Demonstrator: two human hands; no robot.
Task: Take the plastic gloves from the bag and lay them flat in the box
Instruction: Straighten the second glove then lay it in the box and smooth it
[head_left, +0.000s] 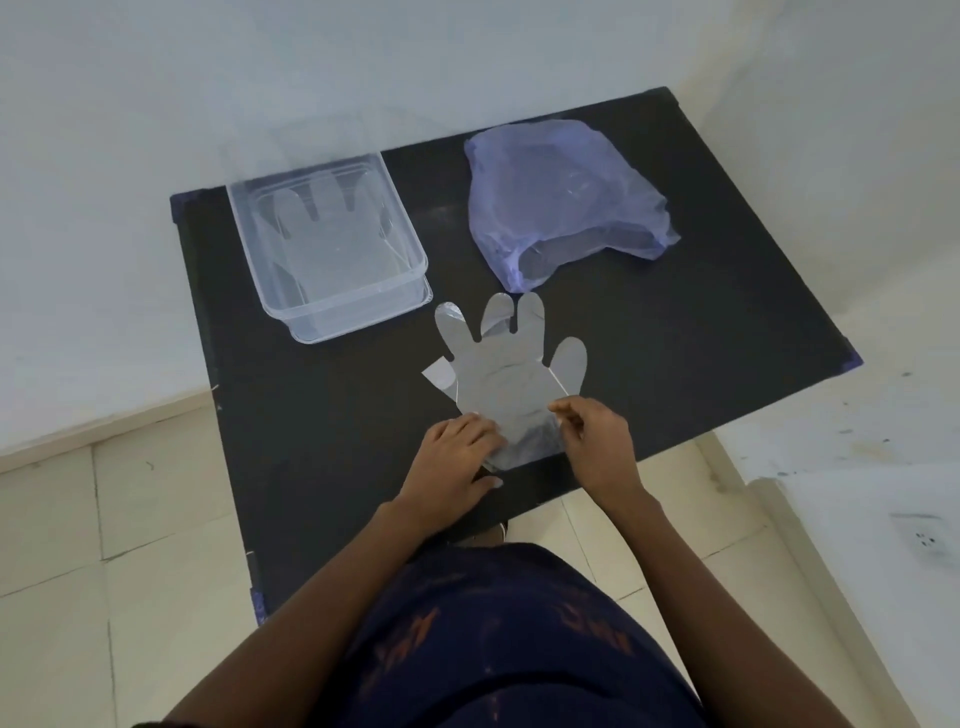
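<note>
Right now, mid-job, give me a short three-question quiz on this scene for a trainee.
1. True or false: the clear box already holds a flat glove.
2. Where does the purple bag lie relative to the box? A) to its right B) inside it C) under it
3. Fill in: both the left hand and the right hand are at the ____ end of the glove on the table.

Key: 1 true; 2 A; 3 cuff
</note>
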